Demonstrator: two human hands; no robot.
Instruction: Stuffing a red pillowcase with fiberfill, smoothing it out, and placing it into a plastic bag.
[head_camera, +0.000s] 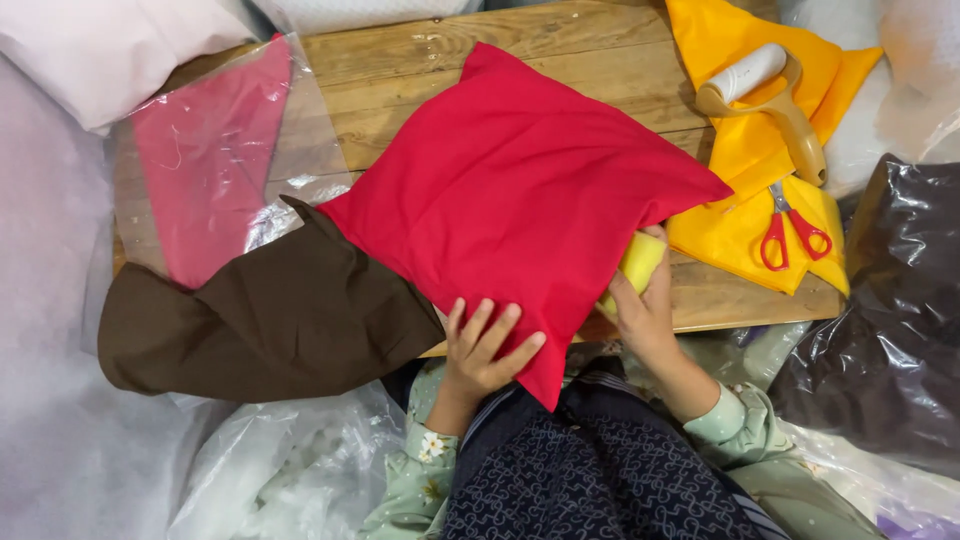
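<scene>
the right hand (645, 305) is closed around a yellow insert (640, 262) at the open edge of the red pillow cover (520, 190). the left hand (483, 345) lies flat, fingers spread, on the cover's near corner. left of the cover is a brown cloth (270, 315); right of it, red scissors (790, 232) and a lint roller (765, 90) on yellow fabric (740, 150).

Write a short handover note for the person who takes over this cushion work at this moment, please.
Left hand: open, flat on the red cushion cover, near its lower corner.
Right hand: grips a yellow pad at the cover's right edge, partly under the red fabric.
The cover looks filled and lies on the wooden board.
Nearby: brown cloth, red-handled scissors, lint roller on yellow fabric.
Left, probably: the yellow pad still sticks out.
</scene>
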